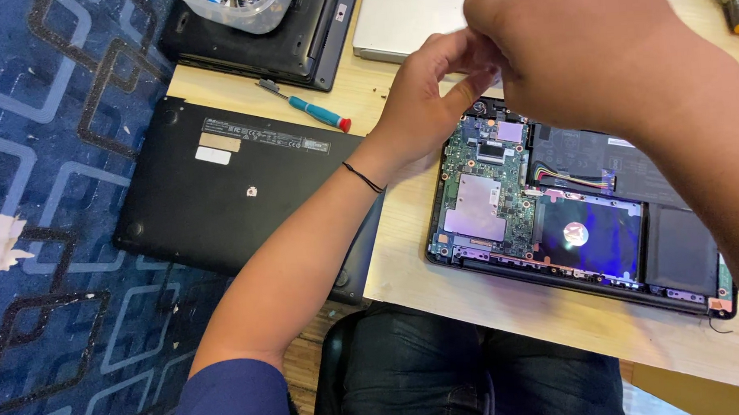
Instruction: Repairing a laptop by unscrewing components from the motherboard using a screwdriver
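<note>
Head view: opened laptop lies on wooden table, long axis running left-right, tilted down to the right, innards up. Left hand and right hand meet above its far-left corner, fingers pinched together; whatever they pinch is hidden. Right edge cut off.

**Bare forearms, one thin wristband, dark clothes**

The person's left hand and right hand are bare, with no gloves or rings showing. A thin black band circles the left wrist. A dark blue short sleeve covers the left upper arm. Dark trousers cover the lap.
</note>
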